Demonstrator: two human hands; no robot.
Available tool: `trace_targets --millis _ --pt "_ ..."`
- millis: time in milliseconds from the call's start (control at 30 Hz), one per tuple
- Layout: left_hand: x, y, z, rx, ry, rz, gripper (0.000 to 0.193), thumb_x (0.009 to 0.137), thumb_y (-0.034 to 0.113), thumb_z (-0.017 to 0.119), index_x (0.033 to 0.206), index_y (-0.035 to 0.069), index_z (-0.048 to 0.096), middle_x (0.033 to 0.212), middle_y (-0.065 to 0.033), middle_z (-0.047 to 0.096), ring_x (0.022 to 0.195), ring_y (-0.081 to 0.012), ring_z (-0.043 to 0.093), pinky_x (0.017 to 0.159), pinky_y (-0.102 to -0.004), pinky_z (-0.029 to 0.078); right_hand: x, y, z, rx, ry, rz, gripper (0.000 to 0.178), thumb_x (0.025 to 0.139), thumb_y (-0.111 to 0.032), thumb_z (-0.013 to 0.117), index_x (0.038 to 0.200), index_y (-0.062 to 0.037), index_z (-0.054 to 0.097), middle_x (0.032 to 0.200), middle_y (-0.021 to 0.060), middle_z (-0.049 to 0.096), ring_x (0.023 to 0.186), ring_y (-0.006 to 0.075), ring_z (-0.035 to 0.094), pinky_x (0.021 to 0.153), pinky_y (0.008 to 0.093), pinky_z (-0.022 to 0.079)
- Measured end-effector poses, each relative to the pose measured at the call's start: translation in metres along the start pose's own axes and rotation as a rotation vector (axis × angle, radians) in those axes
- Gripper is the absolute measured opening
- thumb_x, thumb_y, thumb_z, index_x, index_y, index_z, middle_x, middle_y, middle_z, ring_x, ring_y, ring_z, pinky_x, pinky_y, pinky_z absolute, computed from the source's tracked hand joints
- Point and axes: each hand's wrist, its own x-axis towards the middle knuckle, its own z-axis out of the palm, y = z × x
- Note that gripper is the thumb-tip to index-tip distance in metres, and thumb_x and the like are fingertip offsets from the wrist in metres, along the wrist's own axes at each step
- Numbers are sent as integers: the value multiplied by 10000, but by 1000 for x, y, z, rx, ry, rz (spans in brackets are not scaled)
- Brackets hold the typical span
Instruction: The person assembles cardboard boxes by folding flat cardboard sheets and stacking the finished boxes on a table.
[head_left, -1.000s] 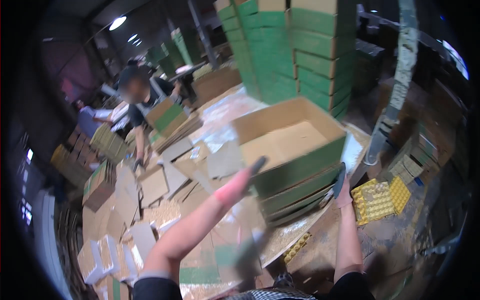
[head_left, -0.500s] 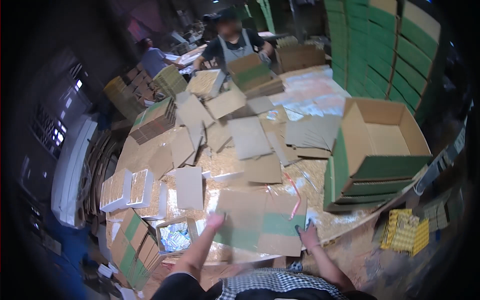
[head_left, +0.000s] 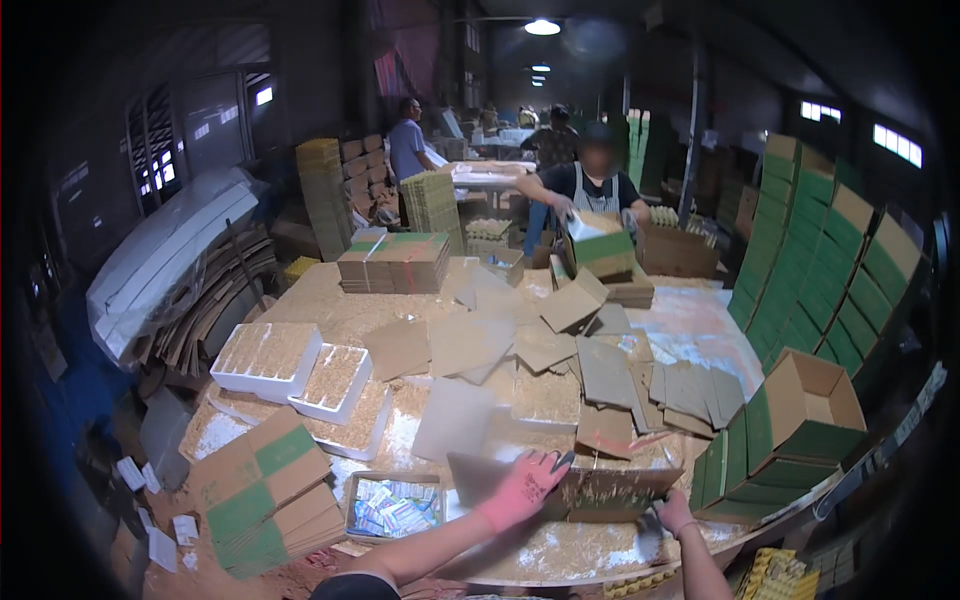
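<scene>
A brown cardboard carton (head_left: 618,492) is raised on its edge at the near side of the table, partly opened out. My left hand (head_left: 522,490), in a pink glove with dark fingertips, is closed over its upper left part. At the carton's right end my right hand (head_left: 676,512) grips the lower corner, its fingers partly hidden behind the board. Left of the carton stands an open box of small blue and white packets (head_left: 394,508). Beside that box lies a stack of flattened green and brown cartons (head_left: 268,492).
White trays filled with tan material (head_left: 268,352) sit at the left. Loose cardboard sheets (head_left: 470,340) lie mid-table. An open green and brown carton (head_left: 805,410) rests at the right, with tall carton stacks (head_left: 800,255) behind. Across the table a co-worker (head_left: 598,190) handles another carton.
The carton, lying flat before, is now tipped up on edge. My left hand has moved right and over its upper side; my right hand still holds the right end. The view has tilted upward.
</scene>
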Motion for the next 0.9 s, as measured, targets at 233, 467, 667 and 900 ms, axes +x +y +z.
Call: trace_targets --millis 233,467,667,900 --pt "-3 18 0 183 -93 67 482 830 111 542 1307 51 509 1258 -207 503 1148 -369 498 1022 -497 389 -28 -188 -51 -405 152 -743 496 911 -247 556 1353 -43 466 1377 171 502 1305 385 432 1125 477 287" --pt "10 88 -48 7 -251 377 204 808 158 542 1010 149 562 958 -38 552 1003 -217 542 847 -367 411 42 -241 -70 -329 -133 -824 635 821 -428 679 1324 -80 508 1342 182 515 1251 382 479 1053 465 385" --pt "-57 13 -103 109 -422 227 37 805 122 581 833 124 605 847 -80 578 880 -231 553 892 -355 447 108 -182 -86 -762 -263 -791 546 812 -446 684 1212 -91 571 1031 165 684 975 344 660 825 441 532" --pt "-17 87 -25 -11 -174 -293 445 866 244 594 1229 -10 551 1247 -248 505 1225 -415 446 1119 -521 279 2 -210 -20 -884 -134 -934 221 856 -190 555 907 -30 699 902 170 697 829 302 693 717 402 539"
